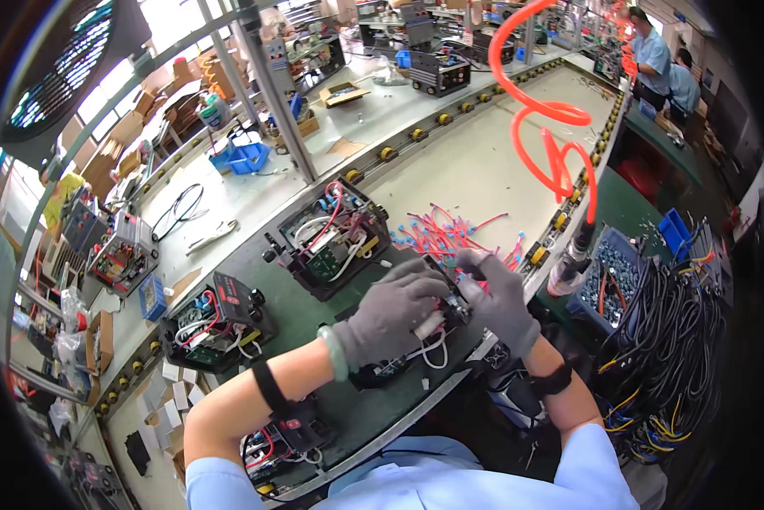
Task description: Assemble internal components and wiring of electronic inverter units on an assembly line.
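Both of my hands wear grey gloves and meet over an open black electrical machine (455, 303) at the bench edge, which they partly hide. My left hand (390, 313) lies across it, fingers bent and closed over its near side, beside a white connector and a loop of white wire (435, 350). On the other side, my right hand (502, 304) has thumb and fingers drawn together at the machine's upper end; what they pinch is hidden. Just beyond lies a pile of red wires (450, 235) with blue ends.
More open machines stand left, one (331, 238) close by and another (216, 323) farther off. A coiled orange air hose (560, 153) holds a hanging tool (571, 268). To the right are a blue bin (611, 280) of small metal parts and bundled black cables (662, 357). Two people work far right.
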Motion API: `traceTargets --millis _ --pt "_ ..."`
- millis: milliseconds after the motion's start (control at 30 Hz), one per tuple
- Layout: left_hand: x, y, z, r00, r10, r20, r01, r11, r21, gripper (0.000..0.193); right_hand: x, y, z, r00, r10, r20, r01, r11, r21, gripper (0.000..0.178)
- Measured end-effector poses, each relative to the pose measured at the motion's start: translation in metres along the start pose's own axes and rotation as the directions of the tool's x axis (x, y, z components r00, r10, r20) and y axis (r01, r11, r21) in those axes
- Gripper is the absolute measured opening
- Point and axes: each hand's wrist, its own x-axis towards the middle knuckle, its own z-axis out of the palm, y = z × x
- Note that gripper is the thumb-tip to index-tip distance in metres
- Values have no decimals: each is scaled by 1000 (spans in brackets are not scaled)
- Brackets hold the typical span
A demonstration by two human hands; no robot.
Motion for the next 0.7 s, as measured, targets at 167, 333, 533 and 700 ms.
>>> traceTargets --millis 167,333,533,700 --pt "-2 -8 5 993 79 84 -79 997 -6 12 -4 26 34 988 109 114 -130 969 208 31" --pt "1 -5 3 911 -6 411 -57 988 142 17 5 24 28 980 29 196 -56 989 138 37" --pt "17 -23 -54 992 -110 -61 120 975 187 20 67 55 2 930 179 320 -261 937 233 30" --pt "-5 -136 -73 698 -657 -286 714 601 359 34 124 75 44 926 183 330 -228 968 103 27"
